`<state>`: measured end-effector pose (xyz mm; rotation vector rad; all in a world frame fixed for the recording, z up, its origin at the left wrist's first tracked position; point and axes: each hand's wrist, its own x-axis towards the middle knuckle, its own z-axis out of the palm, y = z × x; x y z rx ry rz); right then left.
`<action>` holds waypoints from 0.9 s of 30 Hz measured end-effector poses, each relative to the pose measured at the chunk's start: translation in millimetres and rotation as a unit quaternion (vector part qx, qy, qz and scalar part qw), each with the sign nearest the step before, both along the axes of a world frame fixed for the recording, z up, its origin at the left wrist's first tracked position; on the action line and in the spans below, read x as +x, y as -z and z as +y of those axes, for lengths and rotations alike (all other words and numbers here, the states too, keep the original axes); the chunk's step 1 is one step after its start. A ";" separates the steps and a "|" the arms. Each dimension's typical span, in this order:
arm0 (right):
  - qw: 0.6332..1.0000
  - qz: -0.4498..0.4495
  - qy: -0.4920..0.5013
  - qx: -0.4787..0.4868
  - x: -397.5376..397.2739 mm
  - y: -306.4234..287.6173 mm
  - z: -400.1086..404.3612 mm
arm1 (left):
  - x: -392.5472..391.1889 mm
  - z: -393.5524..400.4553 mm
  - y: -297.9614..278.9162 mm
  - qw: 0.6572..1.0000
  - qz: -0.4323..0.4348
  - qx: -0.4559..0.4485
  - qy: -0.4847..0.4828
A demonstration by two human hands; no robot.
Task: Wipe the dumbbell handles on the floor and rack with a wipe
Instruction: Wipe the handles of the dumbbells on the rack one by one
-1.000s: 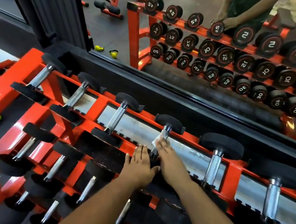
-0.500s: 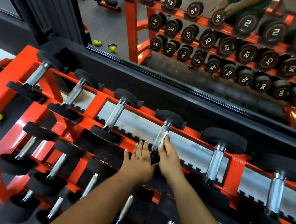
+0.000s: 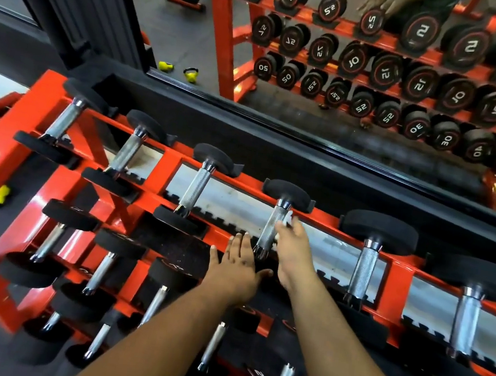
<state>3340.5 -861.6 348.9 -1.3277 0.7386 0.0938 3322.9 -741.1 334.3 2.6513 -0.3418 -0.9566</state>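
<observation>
A single head-worn camera looks steeply down, close over the orange rack (image 3: 175, 170), facing a mirror (image 3: 322, 70).

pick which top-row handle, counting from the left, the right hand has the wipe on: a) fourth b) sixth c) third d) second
a: the right hand presses the white wipe against the fourth handle on the rack's top row, with three handles to its left.

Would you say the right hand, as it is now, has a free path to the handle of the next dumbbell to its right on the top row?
Probably yes: the right hand holds the wipe beside that handle, with nothing between them.
</observation>
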 end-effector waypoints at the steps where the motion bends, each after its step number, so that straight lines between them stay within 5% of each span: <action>1: 0.999 0.003 0.038 0.032 12.2 3.9 -2.1 | 0.2 0.0 -0.3 1.000 -0.001 -0.001 -0.002; 15: 0.988 0.100 0.038 0.113 54.8 -5.3 -16.9 | 1.1 -0.3 0.3 1.000 -0.007 -0.001 -0.002; 27: 0.989 0.088 0.026 0.118 51.9 4.1 -23.9 | 1.9 -0.5 1.1 1.000 -0.001 0.010 0.005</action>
